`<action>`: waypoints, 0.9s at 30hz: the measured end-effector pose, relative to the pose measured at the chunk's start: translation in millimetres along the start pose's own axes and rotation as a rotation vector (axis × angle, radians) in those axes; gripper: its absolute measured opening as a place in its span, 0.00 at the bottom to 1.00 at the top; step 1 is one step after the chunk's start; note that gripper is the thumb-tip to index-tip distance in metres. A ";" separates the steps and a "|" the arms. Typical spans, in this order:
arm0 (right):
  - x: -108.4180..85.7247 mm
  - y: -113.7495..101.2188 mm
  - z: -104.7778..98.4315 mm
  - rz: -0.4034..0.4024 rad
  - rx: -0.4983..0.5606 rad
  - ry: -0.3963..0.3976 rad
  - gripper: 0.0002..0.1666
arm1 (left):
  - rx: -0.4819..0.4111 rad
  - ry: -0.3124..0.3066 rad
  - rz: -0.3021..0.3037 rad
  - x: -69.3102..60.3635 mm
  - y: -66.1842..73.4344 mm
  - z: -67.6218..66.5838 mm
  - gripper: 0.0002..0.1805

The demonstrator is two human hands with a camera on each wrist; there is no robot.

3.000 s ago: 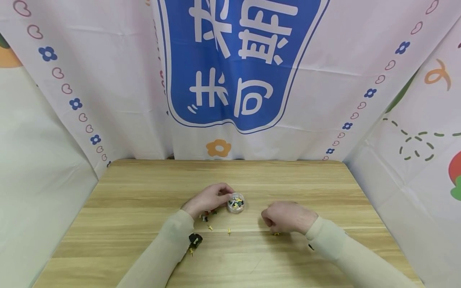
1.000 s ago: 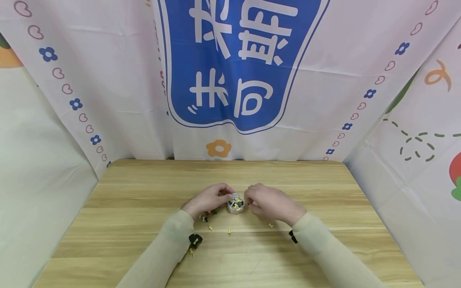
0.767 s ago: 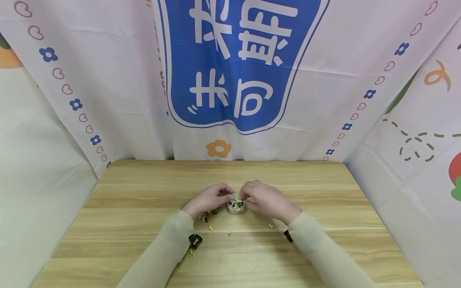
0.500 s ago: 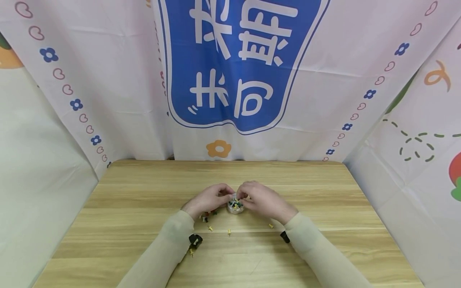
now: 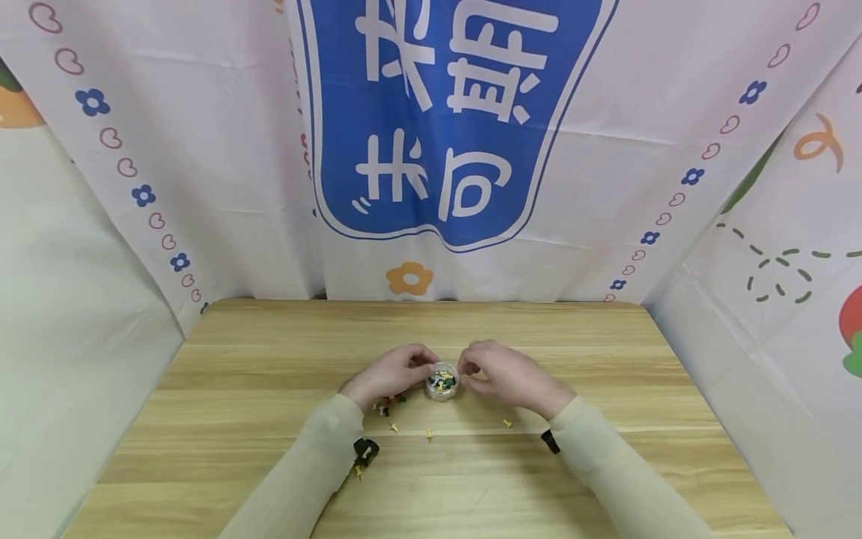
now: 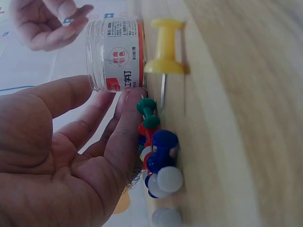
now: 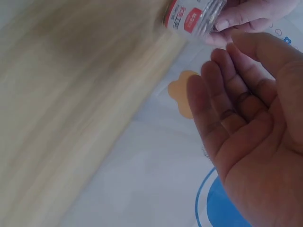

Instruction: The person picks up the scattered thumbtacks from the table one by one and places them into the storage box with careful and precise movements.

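Observation:
A small clear jar of push pins stands upright on the table, holding several yellow, white and green pins. My left hand holds the jar from its left side, the thumb at the rim and the other fingers reaching behind. Just right of the jar is my right hand, its fingers loosely bent. Nothing shows in its palm in the right wrist view. Under the left hand lies a small heap of loose push pins in blue, white, green and red. A yellow push pin is near the jar.
Single yellow push pins lie in front of the jar, towards the right hand and by the left sleeve. A black wrist device sits beneath that sleeve. A printed cloth hangs behind the wooden table.
My right hand came from the table at the right to the jar, held its fingertips over the mouth, then drew back slightly right. The left hand has stayed at the jar.

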State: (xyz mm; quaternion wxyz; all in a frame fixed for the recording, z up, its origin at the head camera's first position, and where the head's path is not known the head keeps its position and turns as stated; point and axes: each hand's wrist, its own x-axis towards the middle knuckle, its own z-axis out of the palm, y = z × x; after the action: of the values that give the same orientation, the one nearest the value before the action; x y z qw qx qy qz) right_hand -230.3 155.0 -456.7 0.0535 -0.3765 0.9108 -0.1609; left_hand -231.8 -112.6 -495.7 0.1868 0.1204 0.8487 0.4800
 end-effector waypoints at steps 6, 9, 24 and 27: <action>-11.5 3.0 -7.8 0.002 -0.047 -0.084 0.04 | -0.012 0.002 -0.010 -0.8 0.0 0.2 0.12; -17.6 3.3 -9.8 0.028 -0.065 -0.127 0.07 | -0.017 0.002 -0.011 -0.9 -0.5 0.4 0.12; -43.9 -0.9 -13.4 0.190 -0.073 -0.337 0.14 | 0.003 0.005 -0.010 0.1 0.1 1.4 0.11; -45.7 -1.1 -12.1 0.199 -0.082 -0.341 0.15 | 0.004 0.007 -0.010 0.2 -0.2 1.8 0.11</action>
State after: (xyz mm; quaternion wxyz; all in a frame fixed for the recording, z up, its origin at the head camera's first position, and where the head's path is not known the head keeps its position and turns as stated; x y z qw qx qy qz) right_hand -199.7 189.4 -446.0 0.2074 -0.3086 0.9269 -0.0516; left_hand -231.2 -111.2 -496.8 0.1861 0.1150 0.8509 0.4776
